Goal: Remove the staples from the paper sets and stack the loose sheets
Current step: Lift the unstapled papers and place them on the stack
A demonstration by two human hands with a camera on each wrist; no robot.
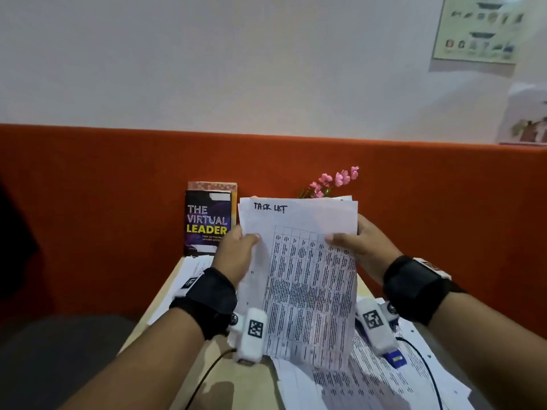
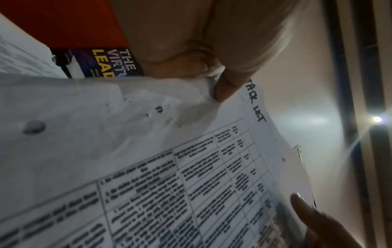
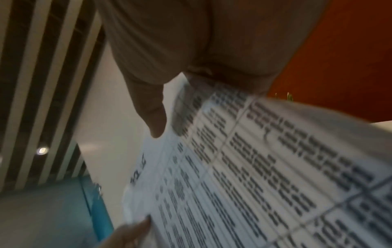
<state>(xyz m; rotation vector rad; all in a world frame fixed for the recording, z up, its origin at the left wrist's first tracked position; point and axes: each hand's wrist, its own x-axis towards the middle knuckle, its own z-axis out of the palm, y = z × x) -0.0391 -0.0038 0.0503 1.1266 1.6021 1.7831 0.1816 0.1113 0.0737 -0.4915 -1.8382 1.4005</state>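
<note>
I hold a bundle of printed sheets (image 1: 305, 279) upright above the desk; its top page carries a handwritten "TASK LIST" heading and a table. My left hand (image 1: 236, 250) grips the bundle's left edge, thumb on the front. My right hand (image 1: 352, 244) grips the right edge the same way. In the left wrist view the sheets (image 2: 191, 167) show small staple holes near the left thumb (image 2: 224, 90). The right wrist view shows the right thumb (image 3: 155, 117) against the page (image 3: 254, 167). No staple or staple remover shows.
More printed sheets (image 1: 370, 377) lie spread on the wooden desk (image 1: 233, 389) below, and others (image 1: 189, 276) at the left. A book, "The Virtual Leader" (image 1: 207, 223), leans on the orange partition (image 1: 103, 187) beside pink flowers (image 1: 334, 179). Cables trail from both wrist cameras.
</note>
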